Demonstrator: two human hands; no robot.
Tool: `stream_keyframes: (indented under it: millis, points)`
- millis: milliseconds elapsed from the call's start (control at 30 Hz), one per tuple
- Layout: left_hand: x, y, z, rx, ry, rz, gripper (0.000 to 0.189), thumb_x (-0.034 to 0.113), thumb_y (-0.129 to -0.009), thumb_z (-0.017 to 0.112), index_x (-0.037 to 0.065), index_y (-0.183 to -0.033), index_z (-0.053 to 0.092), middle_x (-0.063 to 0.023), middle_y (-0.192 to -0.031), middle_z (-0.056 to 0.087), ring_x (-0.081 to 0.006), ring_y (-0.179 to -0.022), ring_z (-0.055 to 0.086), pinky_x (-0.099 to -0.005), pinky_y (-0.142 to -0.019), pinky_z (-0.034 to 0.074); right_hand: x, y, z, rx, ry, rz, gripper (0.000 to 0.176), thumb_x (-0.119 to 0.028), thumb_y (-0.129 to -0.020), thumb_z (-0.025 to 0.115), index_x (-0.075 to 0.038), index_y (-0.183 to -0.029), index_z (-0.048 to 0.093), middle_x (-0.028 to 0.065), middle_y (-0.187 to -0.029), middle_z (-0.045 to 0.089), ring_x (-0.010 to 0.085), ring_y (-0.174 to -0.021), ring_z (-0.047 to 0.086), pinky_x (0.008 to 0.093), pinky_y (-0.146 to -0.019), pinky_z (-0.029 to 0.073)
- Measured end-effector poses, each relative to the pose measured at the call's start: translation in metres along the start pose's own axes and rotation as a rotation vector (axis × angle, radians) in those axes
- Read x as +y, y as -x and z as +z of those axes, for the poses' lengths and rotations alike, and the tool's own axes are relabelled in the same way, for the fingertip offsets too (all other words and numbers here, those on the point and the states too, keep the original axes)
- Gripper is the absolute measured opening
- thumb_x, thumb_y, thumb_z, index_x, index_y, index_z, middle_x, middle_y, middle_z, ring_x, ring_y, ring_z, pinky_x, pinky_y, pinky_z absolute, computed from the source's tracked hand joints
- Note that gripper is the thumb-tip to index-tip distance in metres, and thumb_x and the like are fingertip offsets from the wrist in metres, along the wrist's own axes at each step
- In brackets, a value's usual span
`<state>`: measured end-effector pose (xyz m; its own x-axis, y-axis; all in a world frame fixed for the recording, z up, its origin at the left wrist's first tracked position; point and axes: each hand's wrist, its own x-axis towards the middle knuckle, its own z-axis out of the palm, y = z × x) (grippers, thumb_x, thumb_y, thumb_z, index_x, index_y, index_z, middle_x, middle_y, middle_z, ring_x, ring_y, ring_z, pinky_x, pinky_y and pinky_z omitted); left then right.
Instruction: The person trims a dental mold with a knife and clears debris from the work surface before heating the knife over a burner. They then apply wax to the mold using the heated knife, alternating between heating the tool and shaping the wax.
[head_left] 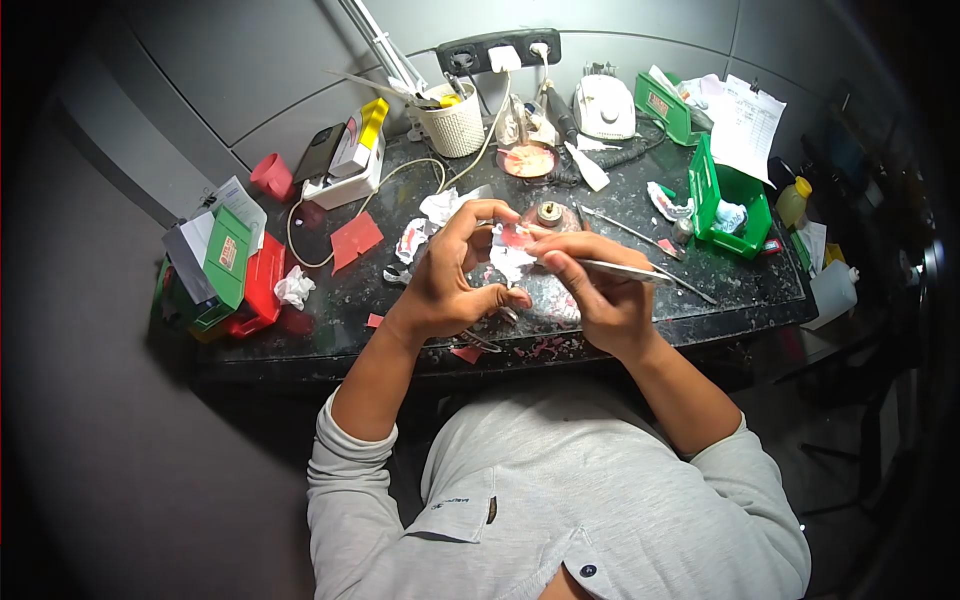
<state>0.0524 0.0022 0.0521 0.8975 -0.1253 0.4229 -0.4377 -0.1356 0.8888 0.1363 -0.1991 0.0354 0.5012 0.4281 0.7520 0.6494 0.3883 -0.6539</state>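
Observation:
A white plaster dental cast (pixel 511 262) with pink-red wax on it is held up over the front of the bench, between the curled fingers and thumb of my left hand (pixel 438 278). My right hand (pixel 612 305) is closed around a silver wax knife (pixel 628 270), gripped like a pen. Its handle points out to the right, and its working end is hidden by the fingers near the cast. Just behind the hands stands a small metal burner (pixel 548 213). Left of my left hand lies another cast with red wax (pixel 410 241).
Red wax sheet (pixel 356 241), crumpled tissue (pixel 294 288) and a red-green box (pixel 240 275) are at left. A white pen pot (pixel 452 122) and white control unit (pixel 604 106) stand at the back. An open green box (pixel 735 205), another cast (pixel 668 203) and a thin metal instrument (pixel 628 232) lie right.

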Motion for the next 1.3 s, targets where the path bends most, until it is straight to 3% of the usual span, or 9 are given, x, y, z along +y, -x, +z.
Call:
stream_keyframes:
  millis: [100,167,233,433,633,800,867,967,1300]
  points:
    - [0.007,-0.002,-0.007,-0.045,0.101,-0.018,0.081,0.018,-0.083,0.086,-0.004,-0.146,0.041,-0.0145,-0.141,0.050,-0.0214,-0.134,0.049,-0.0367,-0.114,0.038,-0.013,0.003,-0.002,0.107,-0.164,0.117,0.014,-0.002,-0.096,0.068,0.004,-0.108,0.073,0.0159,-0.111,0.075,0.0230,-0.106,0.071,0.0335,-0.094,0.055]
    - [0.007,-0.005,-0.018,-0.056,-0.146,0.129,0.087,0.057,-0.099,0.058,-0.011,-0.149,0.038,-0.0163,-0.144,0.051,-0.0183,-0.125,0.053,-0.0357,-0.108,0.041,-0.009,0.005,-0.004,0.075,-0.200,-0.013,0.017,-0.006,-0.099,0.066,0.007,-0.109,0.068,0.0181,-0.111,0.073,0.0251,-0.108,0.070,0.0371,-0.097,0.055]
    - [0.003,-0.004,-0.024,-0.049,0.029,0.031,0.085,0.061,-0.102,0.046,-0.009,-0.149,0.038,-0.0173,-0.133,0.057,-0.0182,-0.119,0.055,-0.0341,-0.103,0.043,0.001,0.006,-0.001,0.100,-0.265,-0.107,0.019,-0.012,-0.100,0.065,0.007,-0.103,0.063,0.0188,-0.103,0.072,0.0271,-0.107,0.070,0.0436,-0.099,0.055]
    - [-0.001,0.000,-0.023,-0.081,0.389,-0.006,0.069,0.053,-0.109,0.030,-0.009,-0.121,0.056,-0.0154,-0.119,0.057,-0.0195,-0.108,0.058,-0.0325,-0.097,0.043,0.007,0.011,0.003,0.102,-0.252,-0.123,0.031,-0.029,-0.106,0.053,0.002,-0.104,0.048,0.0152,-0.083,0.068,0.0247,-0.080,0.075,0.0417,-0.079,0.065]
    - [0.001,-0.002,-0.023,-0.103,0.193,-0.031,0.068,0.055,-0.109,0.029,-0.007,-0.109,0.058,-0.0152,-0.102,0.060,-0.0192,-0.096,0.059,-0.0308,-0.086,0.046,0.005,0.017,0.005,0.071,-0.339,-0.042,0.030,-0.025,-0.105,0.057,0.004,-0.105,0.050,0.0102,-0.079,0.066,0.0228,-0.083,0.076,0.0353,-0.076,0.063]
    - [0.000,-0.006,-0.023,-0.103,-0.109,0.106,0.077,0.063,-0.106,0.024,-0.005,-0.102,0.060,-0.0161,-0.092,0.061,-0.0191,-0.082,0.061,-0.0295,-0.075,0.049,-0.001,0.012,0.006,-0.015,0.000,-0.112,0.018,-0.003,-0.097,0.067,0.004,-0.111,0.058,0.0167,-0.102,0.075,0.0235,-0.097,0.076,0.0306,-0.084,0.059]
    - [-0.003,-0.002,-0.023,-0.153,0.216,-0.107,0.072,0.063,-0.106,0.027,-0.001,-0.099,0.059,-0.0094,-0.092,0.059,-0.0164,-0.090,0.059,-0.0301,-0.086,0.046,-0.004,0.008,0.005,-0.036,0.123,-0.176,0.019,0.004,-0.091,0.071,0.003,-0.109,0.066,0.0170,-0.107,0.075,0.0286,-0.104,0.074,0.0361,-0.090,0.058]
    - [-0.002,0.001,-0.018,-0.141,0.488,-0.258,0.064,0.064,-0.105,0.033,0.003,-0.103,0.052,-0.0074,-0.091,0.058,-0.0133,-0.082,0.061,-0.0263,-0.077,0.050,-0.012,-0.004,0.006,-0.100,0.243,-0.303,0.019,0.003,-0.087,0.074,0.000,-0.106,0.070,0.0148,-0.108,0.075,0.0323,-0.108,0.073,0.0405,-0.096,0.056]
    - [-0.006,-0.002,-0.014,-0.166,0.490,-0.264,0.046,0.054,-0.109,0.034,0.008,-0.104,0.041,-0.0015,-0.088,0.046,-0.0080,-0.080,0.052,-0.0213,-0.071,0.043,-0.012,-0.002,0.011,-0.191,0.221,-0.267,0.020,0.002,-0.084,0.077,-0.002,-0.102,0.071,0.0123,-0.103,0.076,0.0331,-0.109,0.072,0.0409,-0.094,0.057]
